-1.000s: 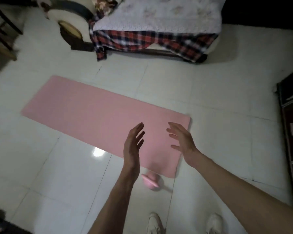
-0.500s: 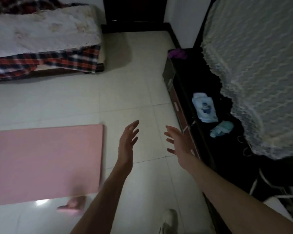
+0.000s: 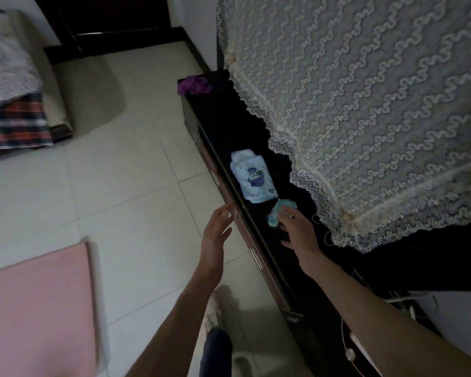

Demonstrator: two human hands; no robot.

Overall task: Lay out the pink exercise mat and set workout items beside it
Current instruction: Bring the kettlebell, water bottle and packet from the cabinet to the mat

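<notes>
— Where are the hands?
— Right hand (image 3: 297, 229), grip wide and holding nothing, hovers over a teal cloth (image 3: 279, 212) on the dark table (image 3: 259, 213). Left hand (image 3: 215, 235), grip also wide, is just beside the table's edge.
— The pink mat (image 3: 36, 308)?
— Flat on the floor (image 3: 136, 191), well left of both hands.

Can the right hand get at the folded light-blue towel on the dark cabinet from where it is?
Probably yes. The right hand is open over the cabinet top, beside the small teal cloth; the light-blue towel lies just beyond, uncovered, clear of the lace cover.
</notes>
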